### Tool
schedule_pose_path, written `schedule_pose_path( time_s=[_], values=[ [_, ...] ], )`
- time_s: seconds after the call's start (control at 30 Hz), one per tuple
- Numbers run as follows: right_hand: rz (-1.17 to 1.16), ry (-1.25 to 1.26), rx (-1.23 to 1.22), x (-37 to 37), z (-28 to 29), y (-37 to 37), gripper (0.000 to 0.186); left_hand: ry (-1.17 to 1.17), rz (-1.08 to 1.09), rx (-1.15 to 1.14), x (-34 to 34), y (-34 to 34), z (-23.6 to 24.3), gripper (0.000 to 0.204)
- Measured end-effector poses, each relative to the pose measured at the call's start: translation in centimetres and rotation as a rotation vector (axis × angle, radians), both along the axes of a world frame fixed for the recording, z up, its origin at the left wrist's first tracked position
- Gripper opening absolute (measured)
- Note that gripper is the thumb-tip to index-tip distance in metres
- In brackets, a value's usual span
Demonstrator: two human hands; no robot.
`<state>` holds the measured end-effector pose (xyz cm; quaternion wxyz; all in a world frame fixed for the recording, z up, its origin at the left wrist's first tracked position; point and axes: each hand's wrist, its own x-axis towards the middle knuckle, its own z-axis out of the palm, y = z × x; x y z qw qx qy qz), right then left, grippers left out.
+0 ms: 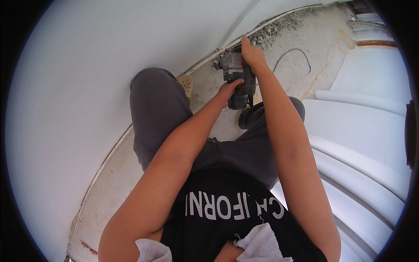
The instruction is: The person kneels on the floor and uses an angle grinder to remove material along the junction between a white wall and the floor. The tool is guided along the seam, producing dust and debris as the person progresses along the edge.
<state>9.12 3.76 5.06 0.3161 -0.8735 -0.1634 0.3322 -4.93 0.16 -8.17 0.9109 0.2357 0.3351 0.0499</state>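
A black and grey rotary hammer [231, 63] is held low between my knees, close against the foot of the white wall. My right hand [254, 56] is closed round the far part of its dark handle. Nearer to me, my left hand [228, 91] grips the side of the tool's body with the thumb over it. The tool's working end points down toward broken concrete [215, 64] at the wall's base; its tip is hidden by the tool.
Grey rubble [266, 35] lies along the wall [87, 87] beyond the tool. A dark cord [301, 50] loops over the concrete floor [331, 30] to the right. Large white panels [362, 131] lie at my right. My tan perforated shoe [186, 86] stands beside the wall.
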Motion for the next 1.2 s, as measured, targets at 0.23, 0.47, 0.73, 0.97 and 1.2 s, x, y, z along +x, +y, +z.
schedule_pose_path(
  time_s=[0.23, 0.47, 0.73, 0.97, 1.2],
  values=[
    [0.017, -0.046, 0.013, 0.9, -1.4, -0.9, 0.069, 0.031, -0.006, 0.052, 0.4, -0.3, -0.6, 0.051],
    [0.018, -0.074, -0.097, -0.1, -2.3, -1.5, 0.081, 0.050, -0.119, 0.102, -0.1, 0.0, -2.6, 0.049],
    [-0.076, -0.055, -0.092, -2.5, -4.5, -4.3, 0.085, 0.074, -0.238, 0.157, -1.5, -0.3, -5.1, 0.047],
    [-0.424, 0.254, 0.157, 0.5, -2.9, -4.1, 0.079, 0.090, -0.341, 0.097, 1.0, 2.0, -2.5, 0.043],
    [-0.243, 0.134, 0.220, 0.0, 5.5, -4.5, 0.089, 0.051, -0.222, 0.045, 0.4, 1.3, 6.2, 0.044]
  ],
)
